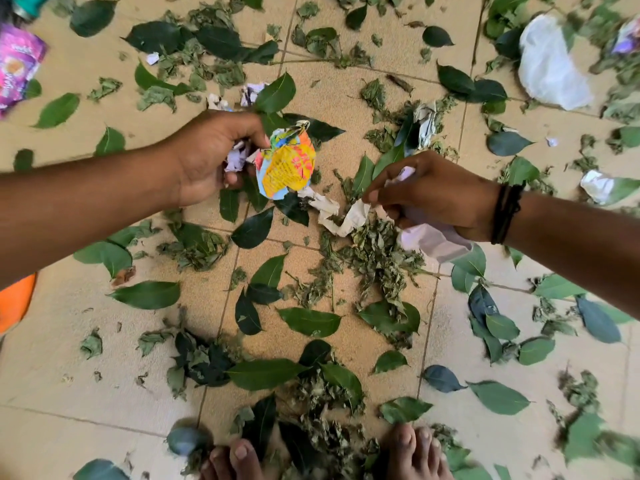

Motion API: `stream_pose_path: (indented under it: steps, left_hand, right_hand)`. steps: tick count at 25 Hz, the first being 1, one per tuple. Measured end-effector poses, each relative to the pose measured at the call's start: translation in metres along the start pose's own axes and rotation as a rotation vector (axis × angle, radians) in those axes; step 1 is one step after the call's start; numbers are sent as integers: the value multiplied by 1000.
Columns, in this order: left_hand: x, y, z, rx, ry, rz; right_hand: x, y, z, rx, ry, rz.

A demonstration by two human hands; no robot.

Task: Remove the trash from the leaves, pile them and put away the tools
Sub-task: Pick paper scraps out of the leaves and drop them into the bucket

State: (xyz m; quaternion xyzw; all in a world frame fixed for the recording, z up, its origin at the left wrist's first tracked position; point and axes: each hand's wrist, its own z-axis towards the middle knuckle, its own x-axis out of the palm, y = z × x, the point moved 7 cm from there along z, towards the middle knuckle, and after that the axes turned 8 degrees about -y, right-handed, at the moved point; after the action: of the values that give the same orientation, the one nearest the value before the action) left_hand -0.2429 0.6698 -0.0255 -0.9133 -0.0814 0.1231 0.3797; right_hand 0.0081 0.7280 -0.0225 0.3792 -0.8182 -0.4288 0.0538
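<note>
Green leaves (311,321) and dried crumbled leaf bits (375,258) lie scattered over the tan tiled floor (69,368). My left hand (211,157) grips a crumpled colourful wrapper (285,166) together with a scrap of pale lilac paper (236,157). My right hand (433,192) holds crumpled white paper (433,240) in its palm while its fingertips pinch a twisted white paper strip (341,216) lying on the leaves.
More trash lies around: a white plastic bag (547,67) top right, a pink packet (17,64) top left, crumpled paper (426,123), (597,185), (250,93). An orange object (15,299) sits at the left edge. My bare toes (242,459) are at the bottom.
</note>
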Motion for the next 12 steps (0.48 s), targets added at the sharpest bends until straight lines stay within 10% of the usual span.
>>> stream_pose_path:
  steps: [12]
  left_hand:
    - [46, 69, -188, -382, -292, -537]
  right_hand:
    - [95, -8, -222, 808, 105, 923]
